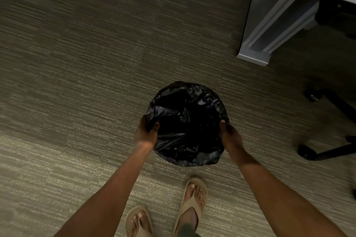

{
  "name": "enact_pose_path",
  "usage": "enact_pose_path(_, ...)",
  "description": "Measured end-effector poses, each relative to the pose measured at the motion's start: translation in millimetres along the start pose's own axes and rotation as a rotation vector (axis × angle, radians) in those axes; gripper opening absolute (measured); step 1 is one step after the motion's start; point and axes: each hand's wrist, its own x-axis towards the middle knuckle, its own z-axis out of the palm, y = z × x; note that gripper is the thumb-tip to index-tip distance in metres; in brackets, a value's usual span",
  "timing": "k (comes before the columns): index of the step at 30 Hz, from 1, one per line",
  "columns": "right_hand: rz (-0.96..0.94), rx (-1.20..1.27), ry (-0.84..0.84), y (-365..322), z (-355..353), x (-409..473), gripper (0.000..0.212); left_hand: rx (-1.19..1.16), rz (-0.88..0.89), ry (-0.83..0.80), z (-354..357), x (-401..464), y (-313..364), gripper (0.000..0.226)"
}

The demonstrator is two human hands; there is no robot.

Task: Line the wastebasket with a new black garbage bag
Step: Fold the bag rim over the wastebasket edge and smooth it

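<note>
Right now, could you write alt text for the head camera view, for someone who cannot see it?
Seen from above, a person's left hand and right hand grip opposite sides of a black garbage bag draped over a round wastebasket on grey carpet. Sandalled feet show below, with a desk leg and chair wheels to the right.

The room is dim. Soft light falls on the carpet (pixel 81 159) near the bottom, and the top is darker. The black bag (pixel 187 123) has small shiny spots. Everything looks a bit blurry. The desk leg (pixel 269 23) leans near the edge.
</note>
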Motion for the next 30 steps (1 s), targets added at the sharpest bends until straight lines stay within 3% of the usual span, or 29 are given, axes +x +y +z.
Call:
enact_pose_path(2,-0.011,0.013,0.094,4.0,-1.5,1.3,0.068,0.17,0.14,0.19,-3.2,-7.9,-3.1,0.068)
enact_pose_path(4,-0.096,-0.004,0.241,5.6,-5.2,-0.6,0.077,0.412,0.517,0.489,-5.9,-18.7,-5.0,0.067)
enact_pose_path(5,-0.153,-0.031,0.29,6.0,-6.4,-2.2,0.08,0.47,0.741,0.535,-2.9,-24.6,-3.6,0.06)
enact_pose_path(6,-0.214,-0.072,0.309,6.9,-5.9,-3.8,0.082,0.508,0.937,0.465,3.5,-32.1,1.2,0.052)
enact_pose_path(8,-0.328,-0.167,0.289,9.0,-2.2,-5.8,0.083,0.631,1.151,0.114,24.7,-40.1,9.3,0.046)
enact_pose_path(10,-0.451,-0.319,0.286,11.0,0.5,-6.4,0.083,0.883,1.109,-0.236,49.9,-35.0,12.3,0.057)
enact_pose_path(12,-0.65,-0.597,0.334,11.4,-1.3,-6.0,0.077,1.152,0.985,-0.418,67.3,-21.9,13.3,0.067)
enact_pose_path(14,-0.986,-0.867,0.273,5.7,-0.3,-7.5,0.071,1.312,0.879,-0.479,71.8,-9.8,17.1,0.067)
enact_pose_path(16,-1.231,-1.035,0.087,-2.2,13.5,-8.6,0.064,1.439,0.822,-0.452,70.6,-2.0,20.1,0.073)
enact_pose_path(18,-1.151,-1.156,-0.125,-10.6,29.4,-5.0,0.065,1.579,0.803,-0.406,70.8,2.9,22.8,0.09)
enact_pose_path(20,-0.874,-1.337,-0.294,-17.3,34.9,2.5,0.071,1.696,0.759,-0.384,69.5,9.0,21.4,0.103)
enact_pose_path(23,-0.65,-1.651,-0.332,-31.1,23.2,8.7,0.082,1.85,0.646,-0.384,56.8,16.0,15.4,0.11)
enact_pose_path(26,-0.676,-1.655,-0.36,-29.1,15.2,7.9,0.078,1.851,0.527,-0.425,42.7,20.6,9.0,0.102)
enact_pose_path(30,-0.96,-1.363,-0.228,-18.3,10.1,10.1,0.067,1.659,0.554,-0.401,43.4,22.6,5.7,0.099)
